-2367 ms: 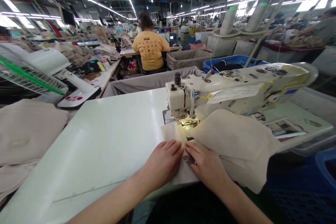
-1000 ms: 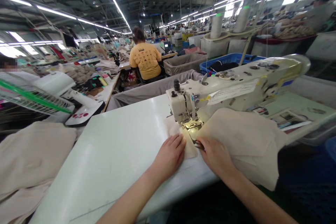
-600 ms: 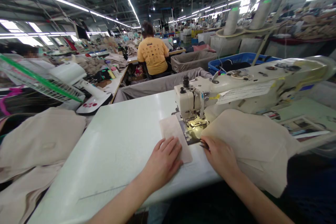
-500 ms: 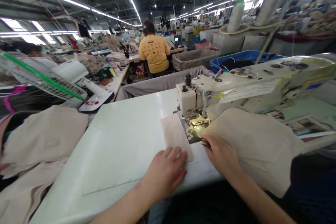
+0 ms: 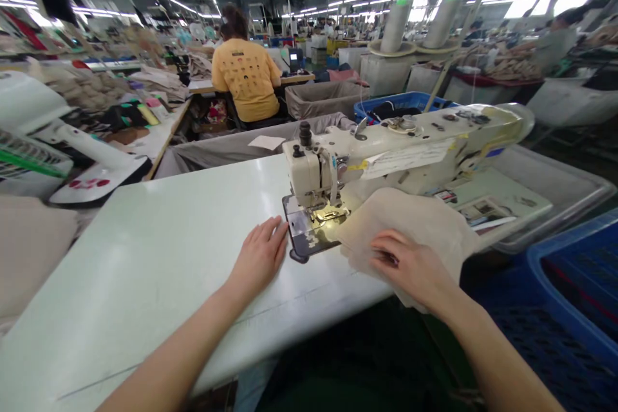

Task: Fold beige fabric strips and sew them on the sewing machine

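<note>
My left hand (image 5: 263,248) lies flat on the pale sewing table (image 5: 193,232), fingers stretched out, at the left edge of the sewing machine's (image 5: 309,174) metal plate (image 5: 309,244). It holds nothing. Right of the needle area, my right hand (image 5: 410,264) rests over a beige fabric piece (image 5: 410,212) with its fingers bent together. A small dark thing shows between thumb and fingers, too little of it to name. The fabric spreads beside the lit presser foot (image 5: 328,215) and droops over the table's front edge.
Beyond the table stands a grey cloth-lined bin (image 5: 207,148) with a pale flat piece (image 5: 267,142) at its edge. A fan (image 5: 87,141) is at left, a blue crate (image 5: 545,270) at right. A co-worker in a yellow shirt (image 5: 246,77) sits ahead.
The small beige piece under my left hand has left the table; a similar pale piece now shows at the bin. My right hand has moved right onto the fabric. The view has turned right.
</note>
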`<move>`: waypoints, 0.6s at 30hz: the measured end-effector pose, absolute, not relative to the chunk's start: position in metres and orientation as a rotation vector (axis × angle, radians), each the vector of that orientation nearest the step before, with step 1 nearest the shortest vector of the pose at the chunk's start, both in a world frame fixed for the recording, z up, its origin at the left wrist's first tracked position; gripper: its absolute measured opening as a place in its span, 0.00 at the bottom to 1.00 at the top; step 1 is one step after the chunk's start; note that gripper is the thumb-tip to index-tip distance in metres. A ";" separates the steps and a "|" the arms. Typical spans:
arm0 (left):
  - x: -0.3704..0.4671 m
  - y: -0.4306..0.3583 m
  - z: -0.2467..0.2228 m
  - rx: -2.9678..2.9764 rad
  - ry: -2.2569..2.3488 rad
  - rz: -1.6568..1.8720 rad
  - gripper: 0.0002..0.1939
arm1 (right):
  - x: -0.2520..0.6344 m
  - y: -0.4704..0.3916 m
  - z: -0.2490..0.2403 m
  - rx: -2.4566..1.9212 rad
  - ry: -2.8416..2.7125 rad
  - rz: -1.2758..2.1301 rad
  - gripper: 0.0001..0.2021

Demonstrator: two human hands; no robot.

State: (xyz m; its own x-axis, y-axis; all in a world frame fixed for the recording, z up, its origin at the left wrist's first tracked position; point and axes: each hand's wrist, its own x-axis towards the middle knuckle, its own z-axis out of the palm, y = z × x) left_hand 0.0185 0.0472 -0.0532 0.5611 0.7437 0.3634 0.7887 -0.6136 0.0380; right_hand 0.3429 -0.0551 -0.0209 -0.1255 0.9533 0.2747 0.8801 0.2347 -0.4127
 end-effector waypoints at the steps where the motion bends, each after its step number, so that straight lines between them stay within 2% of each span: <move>1: 0.018 0.047 -0.054 -2.670 -1.305 -0.541 0.20 | 0.346 -0.058 -0.022 -1.686 -2.104 0.207 0.06; 4: 0.017 0.048 -0.057 -2.673 -1.316 -0.561 0.20 | 0.350 -0.061 -0.030 -1.719 -2.120 0.219 0.05; 9: 0.019 0.047 -0.048 -2.655 -1.296 -0.528 0.19 | 0.358 -0.052 -0.037 -1.692 -1.894 0.401 0.13; 12: 0.030 0.032 -0.033 -2.710 -1.159 -0.563 0.17 | 0.362 -0.050 -0.025 -1.657 -1.804 0.320 0.13; 13: 0.037 0.024 -0.027 -2.757 -1.076 -0.625 0.18 | 0.360 -0.051 -0.019 -1.636 -1.831 0.253 0.12; 16: 0.067 0.001 -0.012 -2.931 -0.807 -0.860 0.30 | 0.343 -0.058 0.000 -1.513 -2.088 0.093 0.11; 18: 0.089 -0.009 -0.008 -3.084 -0.638 -0.876 0.35 | 0.325 -0.063 0.008 -1.416 -2.241 0.061 0.13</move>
